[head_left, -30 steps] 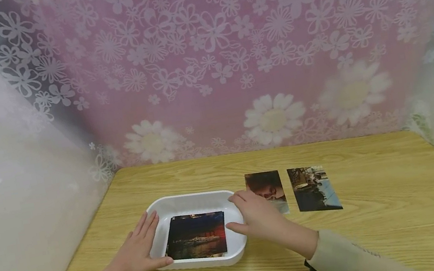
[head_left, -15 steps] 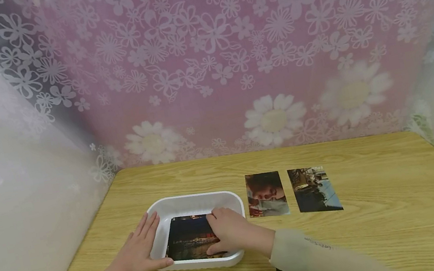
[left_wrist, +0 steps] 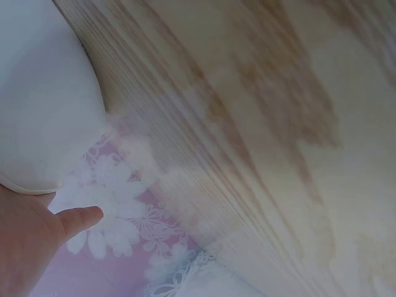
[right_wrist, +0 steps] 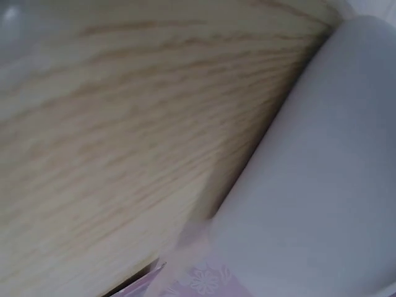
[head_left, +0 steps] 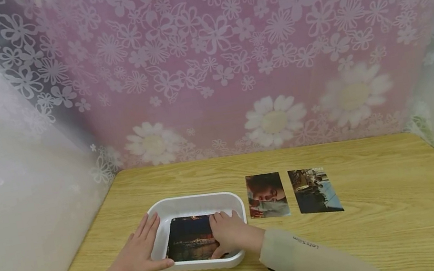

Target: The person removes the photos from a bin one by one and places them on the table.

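Observation:
A white rectangular tray (head_left: 193, 198) with rounded corners stands on the table. Inside it lies a small stack of photos (head_left: 189, 239), the top one a dark night scene with lights on water. My left hand (head_left: 139, 253) rests over the tray's left end, fingers straight on that side and thumb along the near rim. Reaching over the right wall, my right hand (head_left: 230, 235) covers the right part of the stack, fingers toward the far edge and thumb at the near edge; whether it pinches the photos is hidden. The left wrist view shows the tray's outer wall (left_wrist: 46, 99).
Two more photos lie flat on the wood-grain table (head_left: 384, 193), right of the tray: one of a face (head_left: 267, 196), one of a dark scene with blue (head_left: 316, 190). Floral curtains (head_left: 204, 60) hang behind and at both sides.
My right hand has gone from the tray's right rim leftward and down onto the photo stack, then shifted slightly right. My left hand and the tray have stayed put.

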A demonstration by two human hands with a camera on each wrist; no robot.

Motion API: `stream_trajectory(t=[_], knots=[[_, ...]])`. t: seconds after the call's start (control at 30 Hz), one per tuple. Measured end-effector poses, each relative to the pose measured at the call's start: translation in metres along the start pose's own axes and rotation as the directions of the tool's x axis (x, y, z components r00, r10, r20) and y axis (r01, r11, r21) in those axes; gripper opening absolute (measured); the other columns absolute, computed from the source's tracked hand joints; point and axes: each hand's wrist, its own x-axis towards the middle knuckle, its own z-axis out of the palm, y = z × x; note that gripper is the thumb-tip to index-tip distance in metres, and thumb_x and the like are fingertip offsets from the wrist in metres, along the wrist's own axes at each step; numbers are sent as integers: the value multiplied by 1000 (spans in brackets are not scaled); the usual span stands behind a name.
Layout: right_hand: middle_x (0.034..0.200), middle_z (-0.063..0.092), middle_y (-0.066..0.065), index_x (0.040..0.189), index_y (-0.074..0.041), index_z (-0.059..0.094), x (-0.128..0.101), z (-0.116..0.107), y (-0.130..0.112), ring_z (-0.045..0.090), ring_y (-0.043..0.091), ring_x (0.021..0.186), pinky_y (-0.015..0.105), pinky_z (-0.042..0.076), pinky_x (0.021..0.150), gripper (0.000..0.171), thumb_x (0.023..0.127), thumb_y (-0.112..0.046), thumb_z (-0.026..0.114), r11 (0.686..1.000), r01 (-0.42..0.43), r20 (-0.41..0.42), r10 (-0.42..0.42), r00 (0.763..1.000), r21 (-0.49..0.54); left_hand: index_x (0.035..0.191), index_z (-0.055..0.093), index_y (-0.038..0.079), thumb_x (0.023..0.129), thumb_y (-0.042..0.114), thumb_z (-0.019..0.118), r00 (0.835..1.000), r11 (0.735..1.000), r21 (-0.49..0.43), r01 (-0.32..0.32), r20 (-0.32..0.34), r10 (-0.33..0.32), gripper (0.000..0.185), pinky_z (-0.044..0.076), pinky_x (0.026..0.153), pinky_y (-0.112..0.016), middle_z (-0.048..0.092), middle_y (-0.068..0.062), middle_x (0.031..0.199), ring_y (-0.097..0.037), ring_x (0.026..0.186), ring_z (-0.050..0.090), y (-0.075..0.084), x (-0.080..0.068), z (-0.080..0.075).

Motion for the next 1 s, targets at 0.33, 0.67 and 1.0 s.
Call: stream_trajectory(t=[0.33,0.67,1.0], knots=[[123,44,12,132,-3,38,-3,-2,1,41,24,111,46,35,85,107,53,-71,62,998,-59,-97,60,993,20,137,22,-7,70,59,60,1000,1000,-1,-7,-7,7,101,27,86,-63,16,-19,144,-37,130,10,1,2,0],[88,47,4,101,-9,58,-11,-9,11,45,18,82,33,39,67,58,64,-50,73,1000,20,-339,-17,941,4,138,20,-6,72,58,60,1000,1000,-21,6,20,-6,100,26,87,-63,14,-18,144,-36,131,8,3,1,-2],[85,53,5,96,-6,64,-18,-23,24,53,16,73,25,44,59,20,76,-6,66,919,178,-423,-14,906,352,138,19,-5,71,58,60,1000,1000,-26,6,23,-6,101,26,88,-62,13,-18,145,-35,131,6,-1,0,-2]])
